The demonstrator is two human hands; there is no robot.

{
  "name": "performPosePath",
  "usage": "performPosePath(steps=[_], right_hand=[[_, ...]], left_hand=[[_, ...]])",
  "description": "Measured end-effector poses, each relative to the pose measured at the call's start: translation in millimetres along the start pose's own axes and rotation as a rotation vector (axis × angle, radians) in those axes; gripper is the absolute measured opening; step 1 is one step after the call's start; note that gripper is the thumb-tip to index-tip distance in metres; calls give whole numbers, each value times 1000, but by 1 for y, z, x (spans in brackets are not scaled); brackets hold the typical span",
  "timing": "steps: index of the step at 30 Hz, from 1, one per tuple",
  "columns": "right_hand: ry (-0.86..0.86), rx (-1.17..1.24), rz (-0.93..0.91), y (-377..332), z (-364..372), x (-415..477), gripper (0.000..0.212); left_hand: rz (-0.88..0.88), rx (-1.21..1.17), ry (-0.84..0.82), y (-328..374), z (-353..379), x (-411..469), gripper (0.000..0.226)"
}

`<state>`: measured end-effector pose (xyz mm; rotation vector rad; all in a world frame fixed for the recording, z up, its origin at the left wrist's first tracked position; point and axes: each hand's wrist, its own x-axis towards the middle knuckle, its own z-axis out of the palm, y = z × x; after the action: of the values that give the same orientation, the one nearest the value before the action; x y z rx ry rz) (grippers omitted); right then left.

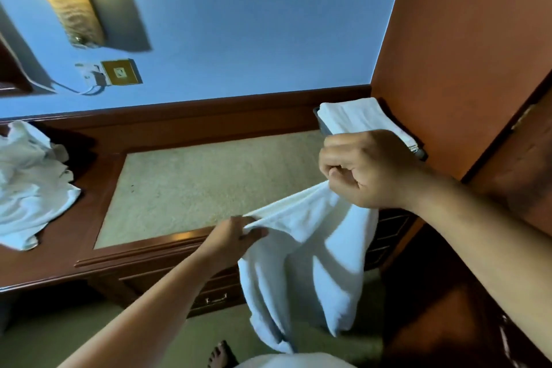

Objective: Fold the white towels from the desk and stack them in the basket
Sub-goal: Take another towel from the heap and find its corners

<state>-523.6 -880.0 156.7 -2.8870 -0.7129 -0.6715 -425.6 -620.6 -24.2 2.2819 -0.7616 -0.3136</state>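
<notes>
A white towel [310, 266] hangs in the air in front of the desk, held by its top edge. My left hand [236, 237] pinches that edge at its left end. My right hand [367, 170] grips the edge higher up and to the right, fist closed around the cloth. Behind my right hand, at the desk's back right corner, a dark basket [321, 125] holds folded white towels [358, 116]. A heap of crumpled white towels [30, 185] lies on the left end of the desk.
The wooden desk [98, 176] has a beige inlaid top and drawers below its front edge. An orange-brown wall panel [466, 54] stands close on the right. A wall lamp [65, 0] and a socket with a plugged cable [119, 72] are on the blue wall. My foot [219, 355] shows on the carpet.
</notes>
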Motion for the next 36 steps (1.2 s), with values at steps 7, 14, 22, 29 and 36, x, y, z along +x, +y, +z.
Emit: performPosePath(steps=[7,14,22,29,36], right_hand=[[-189,24,133,40,37,-14,39],[-190,157,54,19,40,-4,25],[-119,90,-171,-13,43,25,29],[-250,-88,-58,22,41,34,15],[-266,-157,202,48,68,51,24]], left_hand=[[9,155,186,-12,-47,-7,40],[-4,195,321,-39,-44,-24,12],[-440,607,-59,-118,-5,-70,42],[-231,655,258,-178,-70,-76,52],[188,654,372,-193,-176,-38,60]])
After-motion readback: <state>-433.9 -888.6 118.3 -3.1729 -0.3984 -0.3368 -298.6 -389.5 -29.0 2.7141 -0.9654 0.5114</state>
